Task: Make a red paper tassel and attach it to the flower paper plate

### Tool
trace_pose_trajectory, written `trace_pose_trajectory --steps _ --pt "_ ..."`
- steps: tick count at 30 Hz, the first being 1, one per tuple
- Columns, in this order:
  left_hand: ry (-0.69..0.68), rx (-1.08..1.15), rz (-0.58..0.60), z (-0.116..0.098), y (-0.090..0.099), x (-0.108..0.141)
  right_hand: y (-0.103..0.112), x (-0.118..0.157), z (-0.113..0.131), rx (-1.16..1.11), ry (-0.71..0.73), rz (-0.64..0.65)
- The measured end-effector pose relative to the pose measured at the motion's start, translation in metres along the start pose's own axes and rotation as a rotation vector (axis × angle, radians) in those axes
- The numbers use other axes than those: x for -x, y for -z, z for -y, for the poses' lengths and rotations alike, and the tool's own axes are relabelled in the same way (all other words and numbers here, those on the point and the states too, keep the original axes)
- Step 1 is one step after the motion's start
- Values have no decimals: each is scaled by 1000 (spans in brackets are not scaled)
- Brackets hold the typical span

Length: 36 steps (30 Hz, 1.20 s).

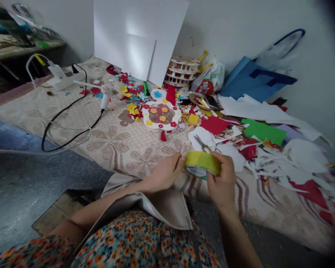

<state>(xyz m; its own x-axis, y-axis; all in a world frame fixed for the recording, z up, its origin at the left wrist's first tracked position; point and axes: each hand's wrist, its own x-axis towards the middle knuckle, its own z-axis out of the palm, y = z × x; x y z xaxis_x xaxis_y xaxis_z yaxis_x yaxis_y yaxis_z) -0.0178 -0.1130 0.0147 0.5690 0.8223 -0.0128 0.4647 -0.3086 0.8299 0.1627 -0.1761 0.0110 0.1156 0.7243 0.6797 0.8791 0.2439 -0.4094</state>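
A roll of yellow-green ribbon (202, 160) is held just over the table's front edge. My right hand (222, 182) grips its right side, thumb below and fingers at the rim. At the roll's left edge, my left hand (166, 172) has its thumb and forefinger pinched together; whether the ribbon's end is between them is too small to tell. Scissors (202, 143) lie right behind the roll on white cut paper (209, 134). Farther back is a round white decorated piece (162, 116) with red and yellow flowers and a red tassel.
Paper scraps and a green sheet (264, 132) cover the table's right side. A glue gun (105, 98) with a black cable stands at the left near a power strip (64, 80). Behind are a white board (136, 33), a layered white structure (181, 70) and a blue bag (248, 80).
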Motion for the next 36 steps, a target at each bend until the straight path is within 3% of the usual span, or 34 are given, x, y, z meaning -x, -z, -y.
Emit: trace_pose_trajectory --steps 4,10,18,23,28,36 --pt "-35 -28 -10 -1 -1 -3 0 0 0 28 6 8" --pt "-83 123 -21 6 -5 -9 1 2 -3 37 -13 6" --pt "-129 207 -104 1 0 4 3 5 -9 34 21 24" --pt "-88 393 46 9 0 0 5 8 -10 45 37 -28" --pt "114 725 186 14 -4 -9 3 10 -12 54 18 -39" --pt "8 628 81 9 -7 -10 3 14 -12 64 33 -13"
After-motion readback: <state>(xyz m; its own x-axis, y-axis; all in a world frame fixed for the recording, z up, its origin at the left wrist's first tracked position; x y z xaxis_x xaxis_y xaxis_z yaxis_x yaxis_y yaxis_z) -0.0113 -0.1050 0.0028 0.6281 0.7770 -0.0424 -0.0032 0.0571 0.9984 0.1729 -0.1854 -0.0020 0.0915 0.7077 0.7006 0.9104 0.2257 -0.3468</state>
